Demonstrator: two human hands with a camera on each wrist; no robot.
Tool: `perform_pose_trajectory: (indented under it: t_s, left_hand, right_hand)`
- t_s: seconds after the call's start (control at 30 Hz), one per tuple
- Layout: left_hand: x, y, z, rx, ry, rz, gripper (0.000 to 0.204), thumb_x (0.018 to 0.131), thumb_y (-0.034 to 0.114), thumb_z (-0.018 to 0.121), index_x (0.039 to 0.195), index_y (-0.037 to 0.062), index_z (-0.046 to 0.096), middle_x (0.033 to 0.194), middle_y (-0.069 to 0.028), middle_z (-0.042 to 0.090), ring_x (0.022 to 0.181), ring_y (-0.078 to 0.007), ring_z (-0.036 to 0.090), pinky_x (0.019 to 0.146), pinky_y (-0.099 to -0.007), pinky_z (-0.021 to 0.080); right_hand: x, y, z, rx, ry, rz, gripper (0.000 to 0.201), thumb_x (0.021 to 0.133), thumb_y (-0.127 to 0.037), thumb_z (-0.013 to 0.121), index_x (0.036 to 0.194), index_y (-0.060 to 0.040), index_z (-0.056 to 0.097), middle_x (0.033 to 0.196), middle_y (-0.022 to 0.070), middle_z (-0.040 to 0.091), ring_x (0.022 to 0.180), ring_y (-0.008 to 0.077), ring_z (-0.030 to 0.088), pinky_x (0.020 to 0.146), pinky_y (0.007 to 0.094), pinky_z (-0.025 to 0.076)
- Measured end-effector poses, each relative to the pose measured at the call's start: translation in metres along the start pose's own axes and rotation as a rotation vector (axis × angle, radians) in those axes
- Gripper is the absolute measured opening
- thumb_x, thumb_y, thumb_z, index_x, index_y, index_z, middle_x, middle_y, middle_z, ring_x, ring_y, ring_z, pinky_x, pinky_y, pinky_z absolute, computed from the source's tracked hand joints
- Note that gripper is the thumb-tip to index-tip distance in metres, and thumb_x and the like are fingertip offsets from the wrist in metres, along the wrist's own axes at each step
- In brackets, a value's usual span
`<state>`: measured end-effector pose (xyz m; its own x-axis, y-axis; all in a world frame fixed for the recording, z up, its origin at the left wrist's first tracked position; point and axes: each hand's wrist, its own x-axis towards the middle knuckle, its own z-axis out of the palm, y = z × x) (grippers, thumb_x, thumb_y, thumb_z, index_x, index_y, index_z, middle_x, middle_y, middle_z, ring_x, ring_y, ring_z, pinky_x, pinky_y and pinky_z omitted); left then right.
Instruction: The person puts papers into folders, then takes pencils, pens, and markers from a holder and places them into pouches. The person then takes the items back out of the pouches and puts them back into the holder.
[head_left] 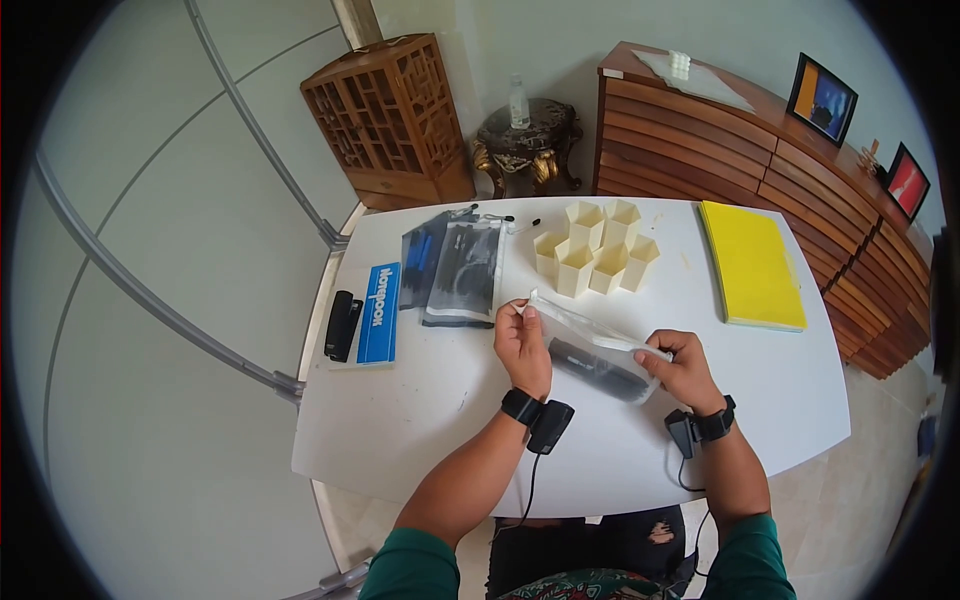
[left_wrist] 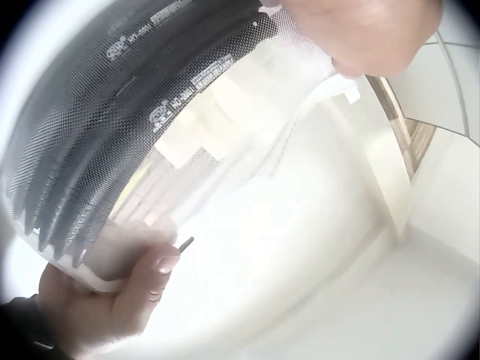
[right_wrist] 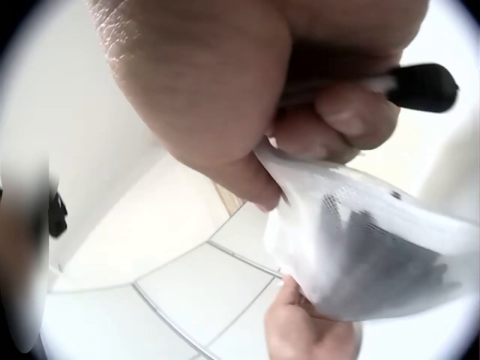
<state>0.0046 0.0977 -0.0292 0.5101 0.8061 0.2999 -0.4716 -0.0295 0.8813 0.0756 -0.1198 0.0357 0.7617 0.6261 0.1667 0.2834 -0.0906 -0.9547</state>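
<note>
Item held: translucent mesh pouch (head_left: 612,338), flexible, fine-gridded weave with a smooth white border, centred ahead of the person. Contents: long dark items (left_wrist: 112,97) with white print, showing through the weave.

Left hand (head_left: 524,350): thumb and fingers pinch the pouch's 10 o'clock corner. Right hand (head_left: 684,368): thumb and curled fingers grip the 3 o'clock end, beside a black zip pull (right_wrist: 424,88). Whether the pouch's lower edge touches the tabletop cannot be told.

Positions from the pouch:
- 12 o'clock, near: cream hexagonal cups (head_left: 575,270), rigid, open-topped, clustered.
- 2 o'clock: yellow pad (head_left: 755,265), flat, rectangular.
- 10 o'clock: other mesh pouches (head_left: 465,270), overlapping.
- 9 o'clock: blue notebook (head_left: 378,318); black stapler-like device (head_left: 343,325) just beyond.

Edges: the smooth white table (head_left: 420,430) has a curved near edge at 6 o'clock. Bare surface separates the pouch from that edge and from the yellow pad; the cups leave a narrow gap.
</note>
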Motion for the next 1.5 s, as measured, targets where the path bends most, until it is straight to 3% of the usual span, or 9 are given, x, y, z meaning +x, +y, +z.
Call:
perform_pose_trajectory:
  t_s: [0.1, 0.2, 0.43, 0.6, 0.67, 0.87, 1.13, 1.2, 1.5]
  left_hand:
    - [0.000, -0.002, -0.002, -0.022, -0.050, -0.053, 0.013, 0.104, 0.011, 0.056, 0.112, 0.0014, 0.055, 0.080, 0.0030, 0.052, 0.073, -0.0052, 0.045, 0.068, -0.0207, 0.039]
    - [-0.004, -0.004, 0.000, 0.075, -0.143, -0.017, 0.020, 0.101, 0.007, 0.060, 0.118, 0.0006, 0.055, 0.082, 0.0014, 0.052, 0.073, -0.0074, 0.046, 0.068, -0.0230, 0.041]
    - [-0.014, 0.005, 0.006, 0.453, -0.463, 0.191, 0.060, 0.083, 0.010, 0.070, 0.138, 0.0017, 0.046, 0.127, -0.0183, 0.055, 0.118, -0.0353, 0.053, 0.104, -0.0473, 0.039]
    - [-0.026, 0.033, 0.012, 0.570, -0.550, 0.457, 0.059, 0.080, 0.013, 0.070, 0.134, 0.0022, 0.049, 0.134, -0.0200, 0.052, 0.127, -0.0393, 0.047, 0.109, -0.0485, 0.033]
    - [-0.035, 0.051, 0.016, 0.630, -0.763, 0.513, 0.056, 0.078, 0.012, 0.071, 0.130, 0.0027, 0.053, 0.134, -0.0181, 0.052, 0.123, -0.0392, 0.049, 0.106, -0.0465, 0.037]
    - [-0.053, 0.092, 0.030, 0.883, -1.035, 0.431, 0.057, 0.075, 0.024, 0.082, 0.123, 0.0068, 0.056, 0.132, -0.0135, 0.047, 0.122, -0.0368, 0.051, 0.102, -0.0469, 0.041]
    - [-0.067, 0.104, 0.017, 0.946, -1.037, 0.436, 0.035, 0.083, 0.022, 0.078, 0.107, 0.0044, 0.058, 0.119, -0.0124, 0.055, 0.104, -0.0344, 0.062, 0.083, -0.0421, 0.054]
    - [-0.069, 0.102, 0.010, 0.968, -1.035, 0.462, 0.029, 0.085, 0.020, 0.075, 0.102, 0.0038, 0.059, 0.110, -0.0114, 0.056, 0.097, -0.0330, 0.063, 0.078, -0.0420, 0.055]
    - [-0.092, 0.114, -0.012, 1.088, -1.018, 0.749, 0.014, 0.085, 0.012, 0.070, 0.082, 0.0033, 0.059, 0.087, -0.0086, 0.057, 0.072, -0.0267, 0.063, 0.063, -0.0377, 0.054]
  right_hand:
    - [0.001, -0.009, -0.017, 0.061, -0.420, 0.446, 0.020, 0.093, -0.018, 0.072, 0.088, 0.0019, 0.070, 0.070, -0.0027, 0.062, 0.065, 0.0027, 0.055, 0.057, 0.0226, 0.045]
    - [-0.001, -0.002, -0.014, 0.039, -0.664, 0.307, 0.022, 0.093, -0.020, 0.073, 0.092, 0.0022, 0.071, 0.070, -0.0019, 0.063, 0.065, 0.0058, 0.056, 0.061, 0.0240, 0.046]
    - [-0.002, 0.021, 0.016, 0.045, -0.574, 0.269, 0.030, 0.099, -0.026, 0.067, 0.085, 0.0010, 0.071, 0.070, -0.0003, 0.065, 0.067, 0.0080, 0.056, 0.066, 0.0256, 0.047]
    - [0.001, 0.037, 0.026, 0.249, -0.299, 0.251, 0.025, 0.101, -0.021, 0.063, 0.089, -0.0007, 0.071, 0.071, -0.0014, 0.066, 0.070, 0.0058, 0.059, 0.066, 0.0238, 0.048]
    - [0.005, 0.050, 0.026, 0.260, -0.241, 0.050, 0.023, 0.100, -0.018, 0.062, 0.092, 0.0028, 0.069, 0.071, 0.0017, 0.066, 0.064, 0.0073, 0.060, 0.059, 0.0250, 0.049]
    - [0.010, 0.062, 0.011, 0.377, -0.413, 0.366, 0.022, 0.097, -0.013, 0.058, 0.101, 0.0074, 0.066, 0.082, 0.0107, 0.067, 0.054, 0.0153, 0.065, 0.044, 0.0257, 0.052]
    - [0.008, 0.051, 0.001, 0.786, -0.641, 0.471, 0.035, 0.097, -0.016, 0.062, 0.128, 0.0003, 0.056, 0.098, 0.0069, 0.070, 0.086, 0.0109, 0.068, 0.075, 0.0254, 0.055]
    - [0.010, 0.043, -0.007, 0.716, -0.892, 0.139, 0.041, 0.094, -0.011, 0.066, 0.132, -0.0010, 0.052, 0.098, 0.0074, 0.070, 0.083, 0.0105, 0.068, 0.076, 0.0264, 0.055]
    - [0.007, 0.024, -0.012, 0.466, -0.749, 0.206, 0.005, 0.089, -0.002, 0.071, 0.092, -0.0012, 0.067, 0.082, 0.0034, 0.069, 0.072, 0.0106, 0.067, 0.061, 0.0232, 0.055]
